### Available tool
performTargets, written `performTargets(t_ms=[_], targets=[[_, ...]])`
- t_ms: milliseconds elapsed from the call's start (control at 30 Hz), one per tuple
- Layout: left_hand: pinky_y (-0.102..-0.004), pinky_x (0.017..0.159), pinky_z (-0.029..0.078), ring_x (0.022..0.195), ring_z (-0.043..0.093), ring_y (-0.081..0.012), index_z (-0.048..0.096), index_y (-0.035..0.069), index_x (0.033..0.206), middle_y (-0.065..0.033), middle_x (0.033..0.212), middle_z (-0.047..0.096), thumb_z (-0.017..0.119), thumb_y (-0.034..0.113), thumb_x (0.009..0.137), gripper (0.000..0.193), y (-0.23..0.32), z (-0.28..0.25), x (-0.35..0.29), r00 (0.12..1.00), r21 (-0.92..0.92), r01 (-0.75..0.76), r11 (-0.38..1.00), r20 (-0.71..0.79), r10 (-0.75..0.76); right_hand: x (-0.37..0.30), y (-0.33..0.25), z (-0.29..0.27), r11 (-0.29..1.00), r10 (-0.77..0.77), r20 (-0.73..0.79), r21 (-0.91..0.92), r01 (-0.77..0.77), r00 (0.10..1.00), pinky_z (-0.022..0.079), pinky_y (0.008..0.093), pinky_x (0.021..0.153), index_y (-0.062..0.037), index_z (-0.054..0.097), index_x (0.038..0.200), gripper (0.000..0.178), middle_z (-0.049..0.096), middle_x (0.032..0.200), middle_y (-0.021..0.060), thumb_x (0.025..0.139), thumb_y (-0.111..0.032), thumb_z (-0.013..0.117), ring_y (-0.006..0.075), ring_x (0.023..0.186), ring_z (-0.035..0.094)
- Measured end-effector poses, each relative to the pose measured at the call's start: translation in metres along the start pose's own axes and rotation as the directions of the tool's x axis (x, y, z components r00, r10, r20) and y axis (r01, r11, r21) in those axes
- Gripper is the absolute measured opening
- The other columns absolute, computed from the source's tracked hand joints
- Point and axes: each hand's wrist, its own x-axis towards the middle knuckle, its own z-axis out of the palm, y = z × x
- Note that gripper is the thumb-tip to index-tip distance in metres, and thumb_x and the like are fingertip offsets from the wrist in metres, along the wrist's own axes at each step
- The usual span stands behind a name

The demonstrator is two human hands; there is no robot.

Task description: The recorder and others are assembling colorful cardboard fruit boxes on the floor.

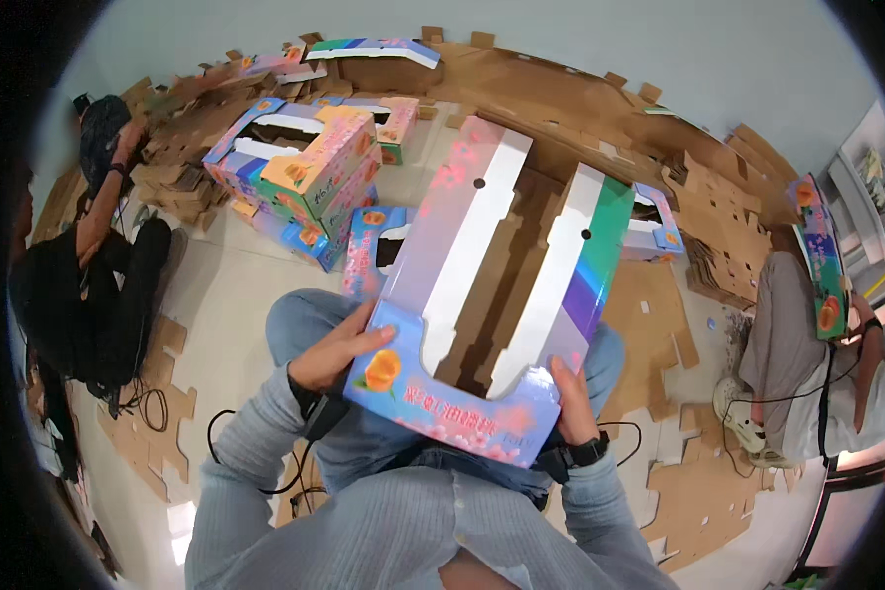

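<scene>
A colourful cardboard fruit box (452, 418) rests over my lap, its long top opening facing up and its brown inside showing. White flaps with round holes border the opening. My left hand (336, 352) grips the box's near left corner, thumb on top of the blue printed end. At the near right corner my right hand (573, 401) holds the side, thumb up along the edge. The fingers of both hands are partly hidden under and behind the box. Dark bands with cables circle both my wrists.
Finished-looking boxes (295, 162) stand stacked ahead to the left, with more boxes (649, 224) beyond mine. Flat brown cardboard (521, 84) lines the wall. One person (88, 256) sits at left; another (787, 344) at right holds a box (821, 261). Cardboard sheets (703, 501) lie on the floor.
</scene>
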Motion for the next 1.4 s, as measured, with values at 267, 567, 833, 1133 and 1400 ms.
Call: performTargets(t_ms=[267,567,833,1133,1400], targets=[[-0.0516,0.11,0.014,0.141,0.015,-0.0235,0.018,0.013,0.148,-0.0102,0.153,0.017,0.036,0.06,0.093,0.074,0.025,-0.052,0.001,0.947,0.235,-0.241,0.942,-0.154,0.281,-0.041,0.011,-0.004,0.954,0.198,0.16,-0.258,-0.153,0.967,0.029,0.0343,0.105,-0.0056,0.011,0.146,0.075,0.034,0.139,0.0102,0.09,-0.024,0.056,0.0217,0.126,0.035],[-0.0488,0.095,0.04,0.116,0.05,-0.0207,0.047,0.012,0.131,-0.0102,0.127,0.051,0.043,0.053,0.093,0.056,0.099,-0.062,0.093,0.956,-0.203,-0.187,0.961,-0.264,0.13,-0.041,0.01,-0.005,0.94,0.234,0.122,-0.281,-0.192,0.965,0.033,0.0313,0.1,-0.0029,0.026,0.142,0.065,0.042,0.135,0.0081,0.092,-0.03,0.055,0.0187,0.12,0.042],[-0.0305,0.094,0.047,0.107,0.059,-0.0156,0.049,0.002,0.127,-0.0076,0.121,0.059,0.052,0.026,0.095,0.041,0.067,-0.054,0.117,0.987,-0.116,-0.137,0.984,0.07,0.146,-0.031,0.015,-0.022,0.948,0.245,0.294,-0.271,-0.165,0.924,0.018,0.036,0.11,-0.0041,-0.004,0.147,0.088,0.016,0.148,0.0129,0.089,-0.032,0.056,0.0245,0.136,0.016],[-0.0303,0.097,0.043,0.118,0.051,-0.0169,0.032,0.002,0.139,-0.0095,0.132,0.048,0.048,0.027,0.097,0.051,0.088,-0.038,0.103,0.98,0.059,-0.198,0.978,-0.014,0.199,0.008,-0.039,-0.042,0.97,0.1,0.411,-0.243,0.004,0.906,0.016,0.0381,0.113,0.0018,-0.01,0.144,0.094,0.014,0.148,0.0232,0.092,-0.053,0.046,0.0293,0.14,0.015],[-0.0295,0.096,0.044,0.117,0.05,-0.0162,0.029,0.002,0.14,-0.0091,0.131,0.047,0.047,0.03,0.097,0.054,0.098,-0.011,0.129,0.977,0.192,-0.213,0.958,0.053,0.207,0.058,-0.086,-0.039,0.991,-0.107,0.272,-0.051,0.125,0.956,0.022,0.0348,0.111,0.0019,0.001,0.146,0.079,0.024,0.147,0.019,0.096,-0.04,0.046,0.0253,0.137,0.025]])
